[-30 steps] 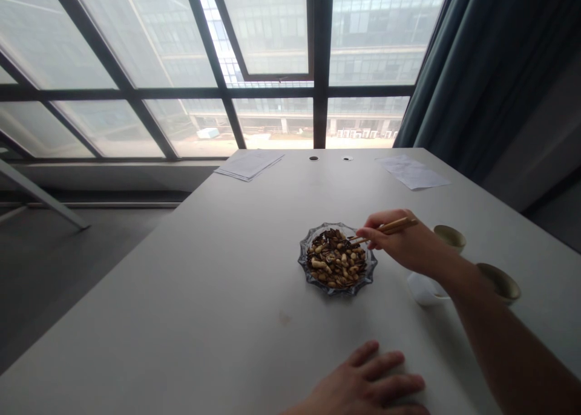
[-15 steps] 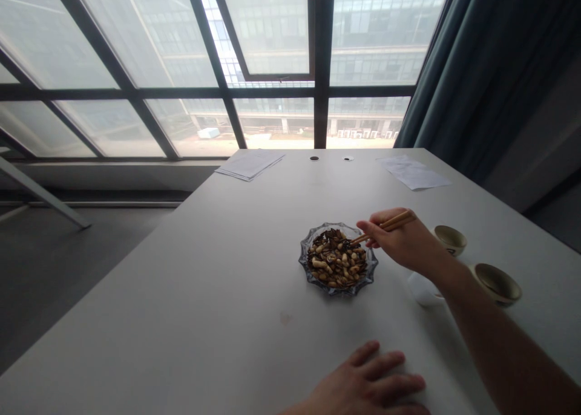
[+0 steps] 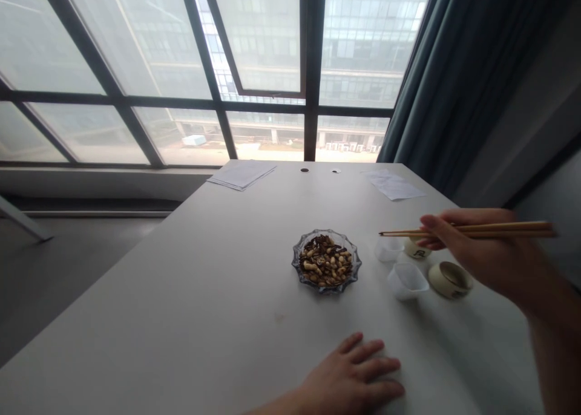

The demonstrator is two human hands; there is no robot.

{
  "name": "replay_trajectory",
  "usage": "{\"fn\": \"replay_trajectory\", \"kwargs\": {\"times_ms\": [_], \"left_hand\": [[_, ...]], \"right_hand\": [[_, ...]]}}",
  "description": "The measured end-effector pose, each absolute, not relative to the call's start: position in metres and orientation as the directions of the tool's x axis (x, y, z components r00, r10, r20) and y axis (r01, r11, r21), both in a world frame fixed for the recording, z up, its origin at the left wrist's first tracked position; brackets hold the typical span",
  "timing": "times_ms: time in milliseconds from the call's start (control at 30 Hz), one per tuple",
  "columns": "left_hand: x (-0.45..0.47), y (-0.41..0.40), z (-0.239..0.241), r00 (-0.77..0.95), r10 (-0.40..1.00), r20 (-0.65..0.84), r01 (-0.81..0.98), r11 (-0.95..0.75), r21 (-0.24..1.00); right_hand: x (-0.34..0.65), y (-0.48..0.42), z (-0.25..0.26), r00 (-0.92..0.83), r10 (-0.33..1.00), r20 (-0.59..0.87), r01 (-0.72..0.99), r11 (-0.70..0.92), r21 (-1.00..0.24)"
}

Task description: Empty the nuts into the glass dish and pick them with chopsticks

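Note:
My right hand is closed around a pair of wooden chopsticks. Their tips point left, over the back clear plastic cup; whether anything small sits between them I cannot make out. A scalloped glass bowl of peanuts and dark seeds stands left of the tips. Below the right hand are a second clear plastic cup, a cream ceramic cup and another ceramic cup, partly covered by my fingers. Flat on the table, my left hand has its fingers spread and holds nothing.
The white table reaches to the windows. Paper sheets lie at its far left and far right, with two round cable holes between them. A dark curtain hangs on the right.
My right hand has drawn the chopsticks out of the glass bowl and carried them right, above the cups. My left hand stays on the table. The view has shifted a little.

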State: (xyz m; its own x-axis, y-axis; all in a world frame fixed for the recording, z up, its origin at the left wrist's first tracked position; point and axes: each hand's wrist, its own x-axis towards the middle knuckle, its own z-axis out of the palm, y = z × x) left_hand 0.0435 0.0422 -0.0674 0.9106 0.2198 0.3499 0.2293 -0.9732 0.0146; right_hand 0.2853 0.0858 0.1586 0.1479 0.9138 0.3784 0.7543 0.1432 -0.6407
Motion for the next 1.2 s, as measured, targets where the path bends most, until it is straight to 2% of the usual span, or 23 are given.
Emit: {"fn": "replay_trajectory", "kwargs": {"times_ms": [67,167,367,533,733,900,1033,1133,1200], "left_hand": [[0.044,0.041,-0.06,0.919,0.242,0.311,0.214,-0.969,0.121],[0.044,0.038,-0.047,0.928,0.284,0.24,0.221,-0.94,0.258],[0.044,0.033,-0.032,0.921,0.36,0.152,0.264,-0.86,0.437],[0.046,0.034,-0.019,0.931,0.363,0.047,0.294,-0.819,0.492],[0.044,0.034,-0.018,0.931,0.362,0.043,0.287,-0.8,0.527],[0.042,0.033,-0.026,0.919,0.375,0.122,0.25,-0.793,0.556],[0.043,0.032,-0.031,0.916,0.371,0.152,0.239,-0.809,0.537],[0.043,0.031,-0.036,0.915,0.36,0.182,0.228,-0.833,0.504],[0.042,0.031,-0.039,0.914,0.35,0.205,0.216,-0.848,0.485]], "right_hand": [[0.309,0.063,0.164,0.268,0.865,0.425,0.778,0.066,-0.625],[0.344,0.032,0.156,0.465,0.765,0.445,0.705,-0.016,-0.709],[0.398,0.005,0.09,0.617,0.729,0.297,0.46,-0.027,-0.888],[0.423,0.005,0.04,0.66,0.716,0.227,0.286,0.04,-0.957],[0.417,0.002,0.049,0.674,0.657,0.337,0.325,0.146,-0.934],[0.358,0.014,0.074,0.503,0.705,0.499,0.459,0.271,-0.846],[0.297,0.046,0.075,0.119,0.825,0.552,0.501,0.43,-0.751],[0.266,0.076,0.068,-0.114,0.827,0.551,0.563,0.511,-0.65],[0.253,0.092,0.065,-0.209,0.82,0.533,0.6,0.538,-0.592]]}}
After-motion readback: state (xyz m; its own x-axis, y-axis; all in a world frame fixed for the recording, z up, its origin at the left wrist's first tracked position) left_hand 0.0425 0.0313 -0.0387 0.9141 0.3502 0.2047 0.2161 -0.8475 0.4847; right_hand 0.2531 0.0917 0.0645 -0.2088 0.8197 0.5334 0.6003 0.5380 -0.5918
